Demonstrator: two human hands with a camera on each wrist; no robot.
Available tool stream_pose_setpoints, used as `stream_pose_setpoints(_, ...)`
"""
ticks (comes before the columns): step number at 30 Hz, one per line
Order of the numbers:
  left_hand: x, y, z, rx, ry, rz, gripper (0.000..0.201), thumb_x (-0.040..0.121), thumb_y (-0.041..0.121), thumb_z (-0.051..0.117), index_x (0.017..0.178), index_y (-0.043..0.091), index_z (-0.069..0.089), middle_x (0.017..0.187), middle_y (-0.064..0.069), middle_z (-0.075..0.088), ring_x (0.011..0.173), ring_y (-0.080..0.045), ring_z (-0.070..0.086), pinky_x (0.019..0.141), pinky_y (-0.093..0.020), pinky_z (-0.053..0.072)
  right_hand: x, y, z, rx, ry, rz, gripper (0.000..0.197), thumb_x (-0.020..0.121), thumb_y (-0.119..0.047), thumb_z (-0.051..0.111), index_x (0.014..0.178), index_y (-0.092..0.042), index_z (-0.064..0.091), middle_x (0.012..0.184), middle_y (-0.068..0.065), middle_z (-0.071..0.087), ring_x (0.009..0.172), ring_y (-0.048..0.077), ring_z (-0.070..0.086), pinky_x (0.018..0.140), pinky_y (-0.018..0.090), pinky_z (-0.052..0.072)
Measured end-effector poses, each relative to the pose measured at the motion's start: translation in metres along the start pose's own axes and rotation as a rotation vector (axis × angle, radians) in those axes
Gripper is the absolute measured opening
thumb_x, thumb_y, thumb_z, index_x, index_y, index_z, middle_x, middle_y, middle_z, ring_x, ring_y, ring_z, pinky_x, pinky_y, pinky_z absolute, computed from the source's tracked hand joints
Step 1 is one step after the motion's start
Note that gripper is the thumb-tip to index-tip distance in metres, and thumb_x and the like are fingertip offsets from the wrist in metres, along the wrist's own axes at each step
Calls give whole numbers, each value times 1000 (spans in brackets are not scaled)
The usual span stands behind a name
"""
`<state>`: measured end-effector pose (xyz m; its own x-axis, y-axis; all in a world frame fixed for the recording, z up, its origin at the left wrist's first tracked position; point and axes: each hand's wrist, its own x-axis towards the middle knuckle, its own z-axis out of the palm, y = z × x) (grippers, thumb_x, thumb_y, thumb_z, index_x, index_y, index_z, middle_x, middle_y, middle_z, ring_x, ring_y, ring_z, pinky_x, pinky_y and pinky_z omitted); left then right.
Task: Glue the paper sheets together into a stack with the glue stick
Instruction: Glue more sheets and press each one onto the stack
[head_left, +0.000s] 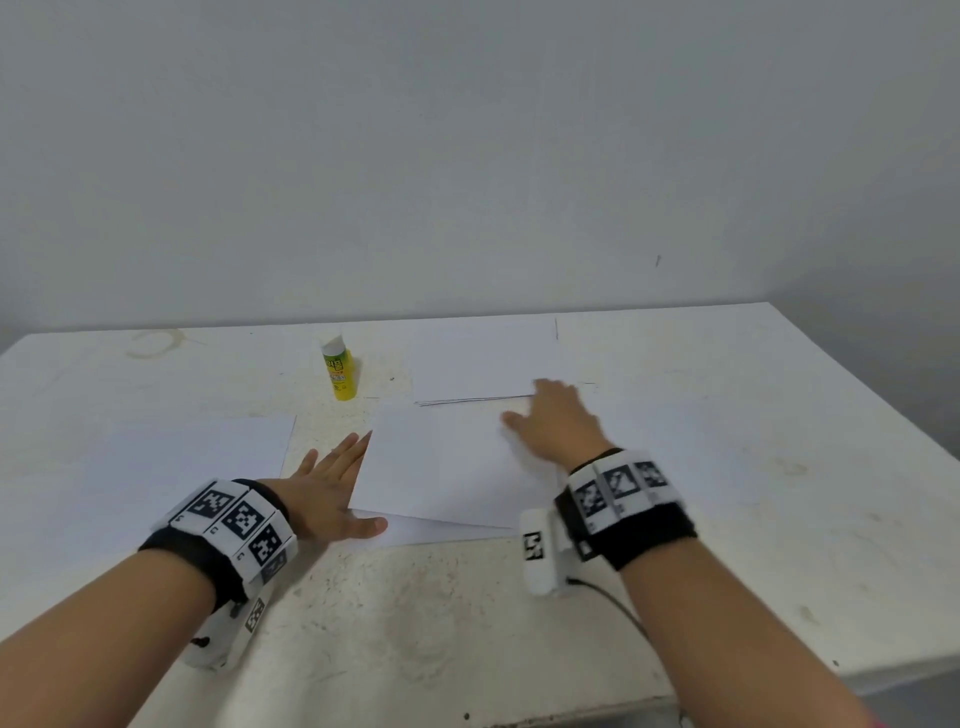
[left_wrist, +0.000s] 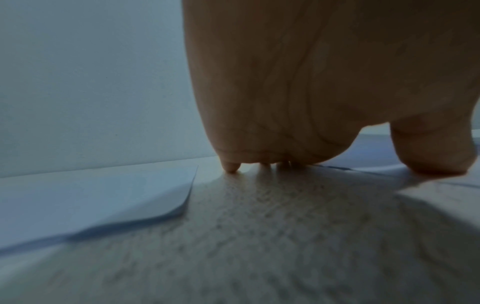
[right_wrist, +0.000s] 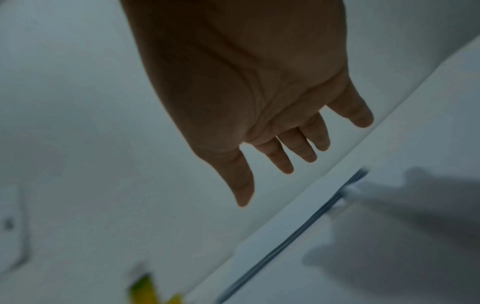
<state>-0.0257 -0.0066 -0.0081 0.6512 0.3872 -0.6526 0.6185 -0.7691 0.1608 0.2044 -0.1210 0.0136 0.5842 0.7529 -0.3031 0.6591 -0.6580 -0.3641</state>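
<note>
A white paper sheet (head_left: 447, 467) lies skewed over another sheet at the table's middle. My left hand (head_left: 332, 483) lies flat at its left edge, fingers straight, thumb (left_wrist: 436, 156) pressing the lower sheet's corner. My right hand (head_left: 556, 421) hovers with straight spread fingers (right_wrist: 298, 152) over the sheet's far right part, blurred. A thin stack of sheets (head_left: 483, 364) lies just behind it, its edge (right_wrist: 298, 232) showing in the right wrist view. A yellow glue stick (head_left: 338, 368) with a white cap stands upright to the left of that stack. Another sheet (head_left: 182, 457) lies at the left (left_wrist: 91, 197).
The white table (head_left: 727, 467) is stained and meets a plain wall at the back. Its right edge falls away at the right; its front edge is near my forearms. A cable (head_left: 618, 608) trails from the right wrist camera.
</note>
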Motion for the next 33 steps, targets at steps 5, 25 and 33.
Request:
stream_pose_setpoints(5, 1, -1, 0, 21, 0, -2, 160, 15, 104, -4, 143, 13, -34, 151, 1, -37, 141, -17, -32, 117, -48, -10, 4, 53, -17, -295, -144, 200, 72, 97, -43, 46, 149, -2, 16, 155, 19, 16, 144, 35, 12, 116, 47, 17)
stream_pose_setpoints(25, 1, 5, 3, 28, 20, -67, 141, 42, 102, 12, 144, 16, -31, 152, 3, -35, 142, -18, -28, 118, -51, -6, -46, -64, 50, -145, -273, -103, 108, 84, -70, 47, 152, -8, -9, 159, 15, -14, 146, 36, -10, 111, 65, 6)
stream_pose_setpoints(33, 4, 2, 6, 8, 60, -25, 151, 25, 105, -1, 145, 17, -31, 154, 3, -34, 143, -19, -27, 118, -52, -4, -36, -81, 78, -187, -317, -58, 97, 90, -56, 53, 153, -13, -7, 160, 10, -13, 146, 35, -12, 106, 70, 12)
